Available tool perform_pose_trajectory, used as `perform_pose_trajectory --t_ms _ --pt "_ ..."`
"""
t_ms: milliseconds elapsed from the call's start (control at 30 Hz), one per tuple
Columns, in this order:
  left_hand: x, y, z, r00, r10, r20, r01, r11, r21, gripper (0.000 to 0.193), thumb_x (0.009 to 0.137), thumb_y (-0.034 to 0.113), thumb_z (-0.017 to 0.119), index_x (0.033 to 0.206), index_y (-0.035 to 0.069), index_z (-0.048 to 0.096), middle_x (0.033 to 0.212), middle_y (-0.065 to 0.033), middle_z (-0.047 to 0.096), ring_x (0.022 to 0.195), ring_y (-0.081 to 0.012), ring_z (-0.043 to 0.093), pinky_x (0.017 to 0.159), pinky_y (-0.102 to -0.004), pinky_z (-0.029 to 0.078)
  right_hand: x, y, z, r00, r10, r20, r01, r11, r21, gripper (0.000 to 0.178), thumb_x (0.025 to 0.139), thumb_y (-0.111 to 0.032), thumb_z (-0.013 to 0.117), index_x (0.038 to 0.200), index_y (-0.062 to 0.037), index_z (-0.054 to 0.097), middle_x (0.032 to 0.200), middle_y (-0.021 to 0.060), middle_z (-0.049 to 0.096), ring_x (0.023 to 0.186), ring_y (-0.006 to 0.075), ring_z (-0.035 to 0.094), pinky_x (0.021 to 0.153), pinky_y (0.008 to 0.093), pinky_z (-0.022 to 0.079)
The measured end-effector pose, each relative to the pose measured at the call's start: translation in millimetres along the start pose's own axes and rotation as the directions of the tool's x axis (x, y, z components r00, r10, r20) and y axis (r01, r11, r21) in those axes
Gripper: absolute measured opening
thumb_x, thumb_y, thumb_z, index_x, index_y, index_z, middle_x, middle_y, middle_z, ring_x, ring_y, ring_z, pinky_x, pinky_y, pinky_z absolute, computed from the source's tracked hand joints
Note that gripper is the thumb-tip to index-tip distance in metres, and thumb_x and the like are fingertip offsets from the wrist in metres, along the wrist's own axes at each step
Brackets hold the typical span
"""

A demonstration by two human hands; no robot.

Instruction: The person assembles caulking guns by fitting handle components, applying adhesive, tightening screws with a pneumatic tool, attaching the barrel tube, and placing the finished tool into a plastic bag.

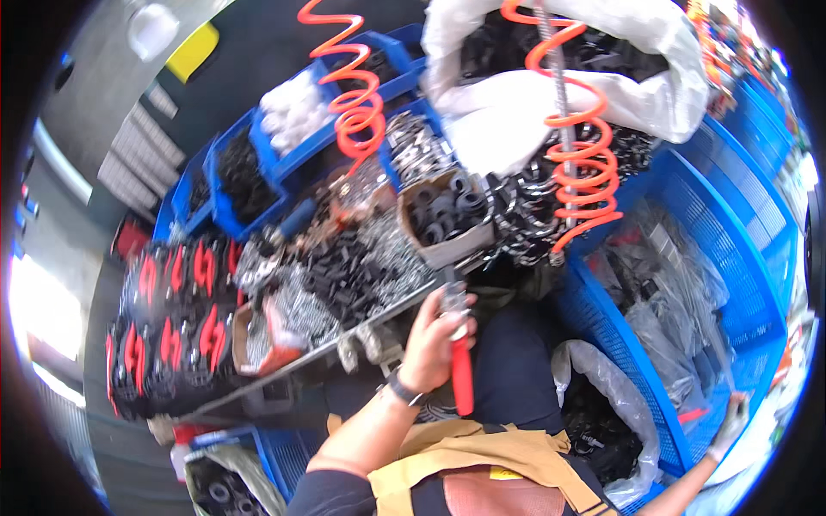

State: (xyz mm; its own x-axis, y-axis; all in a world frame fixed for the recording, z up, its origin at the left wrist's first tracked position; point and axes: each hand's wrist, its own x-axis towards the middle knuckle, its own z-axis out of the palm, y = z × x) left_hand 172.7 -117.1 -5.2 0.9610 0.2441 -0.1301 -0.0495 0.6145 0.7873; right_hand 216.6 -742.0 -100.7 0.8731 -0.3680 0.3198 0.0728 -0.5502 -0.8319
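Left grip closes round a red-handled tool at the worktop edge, just below a cardboard box of black rings. Blue bins behind hold dark and white parts. Orange coiled hoses hang above. Right grip, gloved, rests on a blue mesh crate; whether it holds anything, I cannot tell.

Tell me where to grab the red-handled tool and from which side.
Grip the red handle, its long bare part pointing down toward the person; come from below. The metal head is up by the workbench, and the left hand already wraps its upper part.
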Motion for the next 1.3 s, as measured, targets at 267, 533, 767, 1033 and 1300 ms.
perform_pose_trajectory --t_ms 267,533,767,1033,1300 --pt "-37 15 5 0.981 0.152 -0.121 -0.159 0.986 -0.051 0.046 0.083 0.013 0.060 0.126 0.012 0.043 0.113 -0.0056 0.054 0.079 -0.0118 0.056 0.063 -0.0281 0.048 -35 -123 113 0.854 -0.430 0.292 0.463 0.885 -0.054 0.012 0.080 -0.014 0.067 0.088 -0.0057 0.061 0.088 0.0069 0.058 0.097 0.0237 0.051 0.093 0.0374 0.035" --pt "-80 83 -55 0.570 0.817 -0.088 -0.174 0.224 0.959 0.064 0.070 0.024 0.073 0.122 -0.002 0.047 0.115 -0.0185 0.051 0.114 -0.0288 0.046 0.099 -0.0381 0.035 -31 -234 173 0.467 -0.884 0.027 0.864 0.450 -0.228 0.015 0.083 -0.015 0.065 0.094 -0.0044 0.063 0.094 0.0097 0.057 0.093 0.0280 0.051 0.085 0.0392 0.039" --pt "-168 214 -103 0.593 0.774 0.224 0.090 -0.340 0.936 0.059 0.066 0.020 0.071 0.118 0.004 0.048 0.105 -0.0253 0.046 0.093 -0.0442 0.052 0.080 -0.0445 0.047 -187 -363 323 -0.171 -0.480 0.861 0.191 0.841 0.507 0.013 0.078 -0.014 0.063 0.086 -0.0043 0.067 0.074 0.0101 0.063 0.069 0.0215 0.062 0.064 0.0327 0.048" --pt "-232 275 -125 0.985 0.103 -0.136 0.165 -0.367 0.915 0.076 0.068 0.009 0.074 0.134 0.004 0.038 0.105 -0.0235 0.054 0.098 -0.0383 0.055 0.086 -0.0417 0.044 -193 -547 569 0.112 -0.831 0.545 0.835 0.375 0.401 0.024 0.085 -0.026 0.055 0.093 -0.0066 0.067 0.101 0.0145 0.062 0.098 0.0350 0.056 0.084 0.0440 0.046" --pt "-263 239 -94 0.770 0.429 0.472 0.278 -0.892 0.356 0.031 0.076 0.017 0.061 0.106 0.025 0.063 0.109 -0.0182 0.064 0.060 -0.0123 0.055 0.053 -0.0236 0.048 -222 -590 584 0.026 -0.585 0.811 0.976 0.191 0.106 0.028 0.079 -0.027 0.059 0.099 -0.0111 0.070 0.113 0.0093 0.060 0.116 0.0318 0.046 0.098 0.0471 0.037"
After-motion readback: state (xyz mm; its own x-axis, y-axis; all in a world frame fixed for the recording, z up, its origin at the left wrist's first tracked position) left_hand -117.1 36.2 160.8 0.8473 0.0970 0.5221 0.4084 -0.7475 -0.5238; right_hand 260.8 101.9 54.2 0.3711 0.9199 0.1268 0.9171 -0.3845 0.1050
